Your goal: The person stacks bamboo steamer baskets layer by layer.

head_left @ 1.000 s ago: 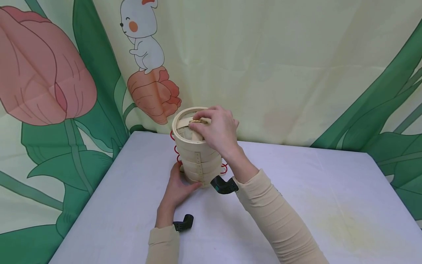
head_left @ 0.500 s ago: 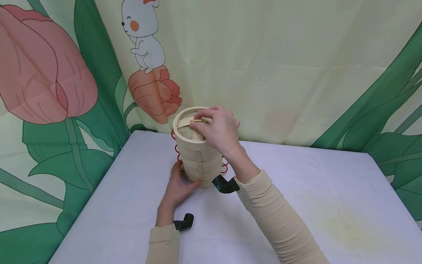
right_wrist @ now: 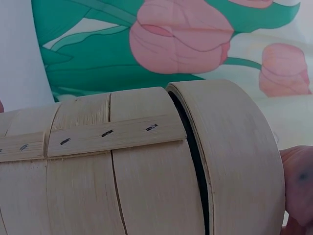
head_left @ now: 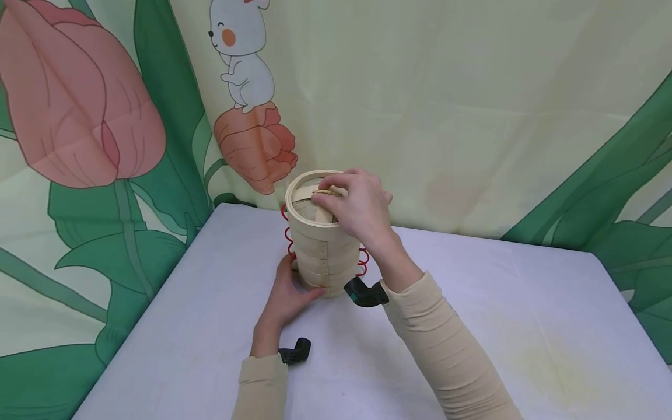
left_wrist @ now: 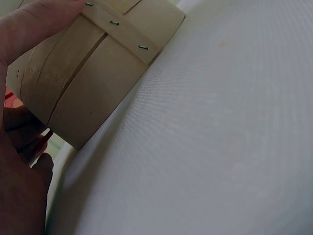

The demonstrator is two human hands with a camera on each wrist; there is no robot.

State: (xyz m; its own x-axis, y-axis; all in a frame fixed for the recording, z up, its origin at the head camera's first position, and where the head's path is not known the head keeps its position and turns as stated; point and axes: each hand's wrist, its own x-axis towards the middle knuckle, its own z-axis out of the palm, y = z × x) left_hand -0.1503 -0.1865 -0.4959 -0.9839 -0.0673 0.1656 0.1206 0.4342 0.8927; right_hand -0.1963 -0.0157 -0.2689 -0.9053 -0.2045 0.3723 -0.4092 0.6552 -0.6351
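A round bamboo steamer of stacked tiers stands upright on the table, with red cord loops at its sides. Its lid sits on top; a dark gap shows between lid and upper tier in the right wrist view. My right hand pinches the small handle in the middle of the lid between thumb and fingers. Low down, my left hand grips the steamer's base, thumb across the front and the other fingers around the left side, partly hidden. In the left wrist view the base touches the cloth.
White cloth covers the table. A curtain printed with tulips and a rabbit hangs behind it. Black wrist cameras are worn on both arms, the right one close to the steamer's front.
The head view has turned a little, so the steamer, hands and curtain appear shifted rightward. Both hands keep the same hold, and the lid stays on the steamer.
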